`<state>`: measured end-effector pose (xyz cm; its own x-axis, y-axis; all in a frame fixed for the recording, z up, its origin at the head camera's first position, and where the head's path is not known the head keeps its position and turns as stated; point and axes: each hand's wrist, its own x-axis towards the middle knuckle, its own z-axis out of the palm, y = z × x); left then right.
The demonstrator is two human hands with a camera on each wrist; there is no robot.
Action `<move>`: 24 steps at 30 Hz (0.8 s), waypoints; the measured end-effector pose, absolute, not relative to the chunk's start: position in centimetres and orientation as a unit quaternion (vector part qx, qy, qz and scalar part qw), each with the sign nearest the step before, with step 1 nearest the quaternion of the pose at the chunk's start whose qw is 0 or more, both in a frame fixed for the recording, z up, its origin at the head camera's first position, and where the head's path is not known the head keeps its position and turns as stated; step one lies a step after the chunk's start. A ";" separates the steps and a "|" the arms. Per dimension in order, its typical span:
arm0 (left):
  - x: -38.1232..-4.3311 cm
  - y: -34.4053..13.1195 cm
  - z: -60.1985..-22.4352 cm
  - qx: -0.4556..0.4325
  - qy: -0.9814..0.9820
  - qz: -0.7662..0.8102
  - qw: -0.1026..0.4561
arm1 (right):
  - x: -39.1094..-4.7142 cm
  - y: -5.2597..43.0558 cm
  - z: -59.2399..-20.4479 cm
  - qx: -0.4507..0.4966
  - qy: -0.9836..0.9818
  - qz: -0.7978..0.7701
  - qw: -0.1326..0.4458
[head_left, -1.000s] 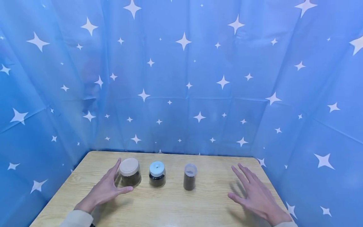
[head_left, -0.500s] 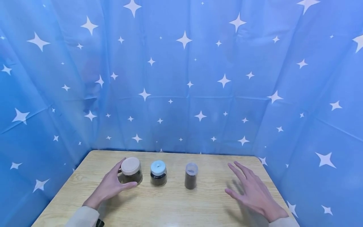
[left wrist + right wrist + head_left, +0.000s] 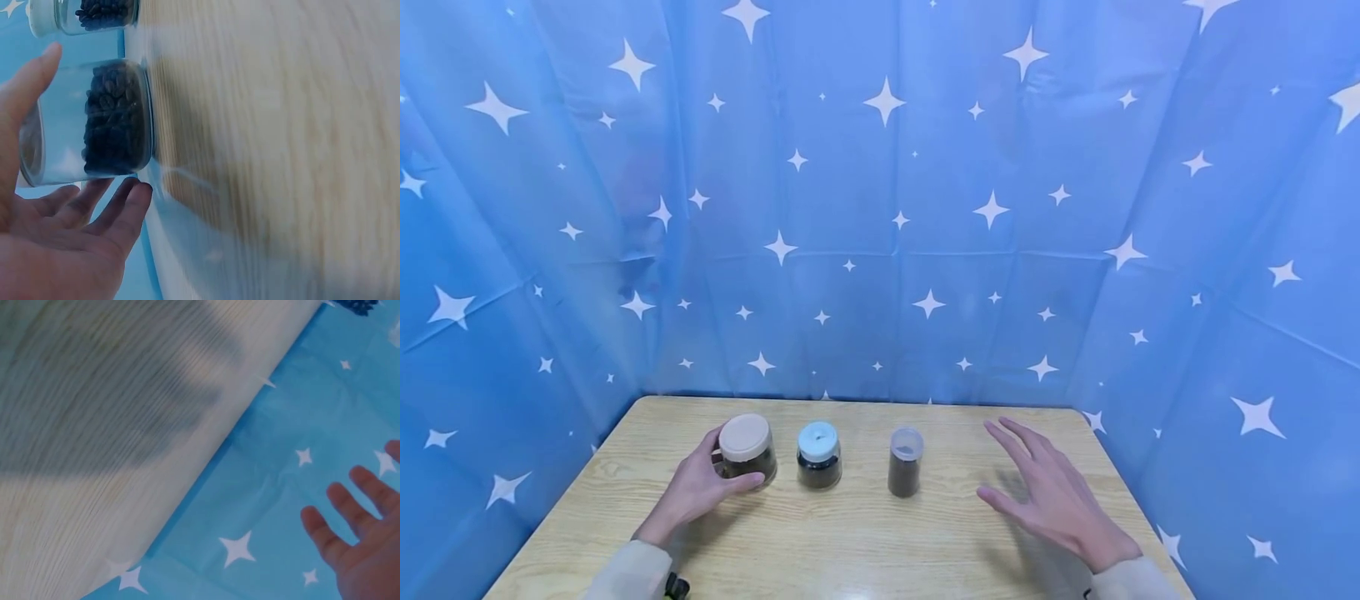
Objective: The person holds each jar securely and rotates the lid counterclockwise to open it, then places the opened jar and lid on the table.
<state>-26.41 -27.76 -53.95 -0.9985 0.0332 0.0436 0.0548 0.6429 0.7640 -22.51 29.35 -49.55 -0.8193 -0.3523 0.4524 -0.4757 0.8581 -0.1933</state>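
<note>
My left hand (image 3: 694, 490) is spread around the left side of a glass jar (image 3: 752, 462) with a pale pink lid. In the left wrist view, dark coffee beans (image 3: 115, 119) fill part of this jar; my thumb lies on one side and my fingertips (image 3: 140, 190) come right up to the other. Beside it stands a smaller jar (image 3: 818, 473) with a light blue lid and dark contents. Further right is a narrow clear-lidded container (image 3: 904, 475) with dark contents. My right hand (image 3: 1063, 504) hovers over the table's right side, fingers spread, holding nothing.
The containers stand upright in a row on the light wood table (image 3: 850, 550), towards its back. A blue curtain (image 3: 850, 208) with white stars surrounds the table at the back and both sides.
My left hand has moved right, closer around the pink-lidded jar. My right hand has drifted left over the table. The containers remain in place.
</note>
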 end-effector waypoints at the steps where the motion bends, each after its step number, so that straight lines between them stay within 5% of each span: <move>1: -26.5 -27.6 -53.9 -0.023 -0.907 -0.421 0.013 | -22.6 29.2 -49.5 0.220 -0.942 0.151 0.204; 14: -27.7 -27.5 -55.5 -0.022 -0.911 -0.410 0.049 | -22.9 27.8 -48.9 0.230 -0.940 0.154 0.201; 24: -26.9 -26.3 -53.8 0.029 -0.914 -0.405 0.018 | -23.3 27.0 -48.3 0.242 -0.935 0.155 0.205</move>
